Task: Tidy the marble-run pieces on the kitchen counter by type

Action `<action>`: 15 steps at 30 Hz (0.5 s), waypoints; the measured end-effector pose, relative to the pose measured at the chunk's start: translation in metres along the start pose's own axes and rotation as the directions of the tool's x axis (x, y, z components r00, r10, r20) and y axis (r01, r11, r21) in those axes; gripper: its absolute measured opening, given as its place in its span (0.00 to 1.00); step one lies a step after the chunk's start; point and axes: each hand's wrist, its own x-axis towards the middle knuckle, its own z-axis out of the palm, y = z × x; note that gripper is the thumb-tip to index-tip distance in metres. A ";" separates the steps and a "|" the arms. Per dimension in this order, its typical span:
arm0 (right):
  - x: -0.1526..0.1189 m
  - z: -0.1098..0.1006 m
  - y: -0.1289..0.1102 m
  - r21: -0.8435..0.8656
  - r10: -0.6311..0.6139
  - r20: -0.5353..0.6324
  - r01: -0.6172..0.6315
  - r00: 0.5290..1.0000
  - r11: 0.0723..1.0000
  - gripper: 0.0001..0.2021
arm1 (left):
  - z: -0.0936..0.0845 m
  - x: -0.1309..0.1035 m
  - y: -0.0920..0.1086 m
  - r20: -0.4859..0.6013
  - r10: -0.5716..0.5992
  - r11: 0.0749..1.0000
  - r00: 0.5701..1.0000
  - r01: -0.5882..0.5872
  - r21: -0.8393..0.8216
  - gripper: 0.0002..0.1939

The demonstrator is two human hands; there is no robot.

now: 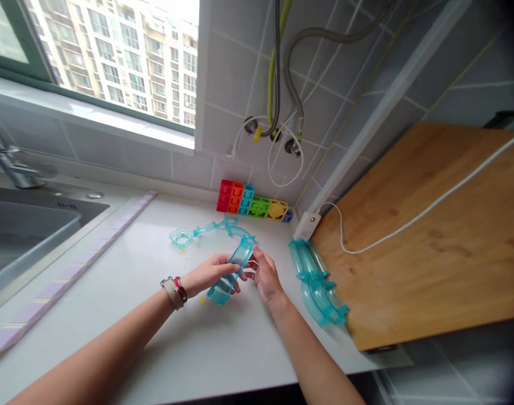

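A translucent teal toy track piece [242, 253] is held at a slant above the white counter. My left hand [218, 271] wraps around its middle, thumb across the near face and fingers behind. At its upper right end, my right hand [263, 275] grips the edge between thumb and fingers; part of those fingers is hidden behind the piece. Just beyond lies a curved chain of teal track pieces [235, 229], linked to a flat teal piece with a round hole [181, 238]. Tiny yellow bits, one a yellow piece [202, 301], lie near my left hand.
Colourful toy blocks [248, 201] stand against the back wall. More teal track pieces [318, 287] are stacked at the right, beside a wooden board [429, 236] and a white power socket [307, 225]. A lilac strip [71, 273] edges the sink [92, 209] side.
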 end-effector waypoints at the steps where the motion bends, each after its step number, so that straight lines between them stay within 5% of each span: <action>1: 0.001 -0.001 0.000 0.022 -0.003 -0.028 0.003 1.000 1.000 0.23 | 0.000 0.001 -0.001 -0.023 0.021 1.000 1.000 -0.021 -0.013 0.16; 7: 0.007 -0.002 0.011 -0.124 -0.059 -0.077 0.049 0.995 0.991 0.18 | -0.007 0.012 -0.012 -0.317 0.188 0.967 0.930 -0.231 -0.105 0.17; 15: 0.008 -0.003 0.019 -0.237 0.033 0.105 -0.007 0.994 0.972 0.18 | -0.009 0.017 -0.020 -0.279 0.212 0.971 0.936 -0.234 -0.047 0.16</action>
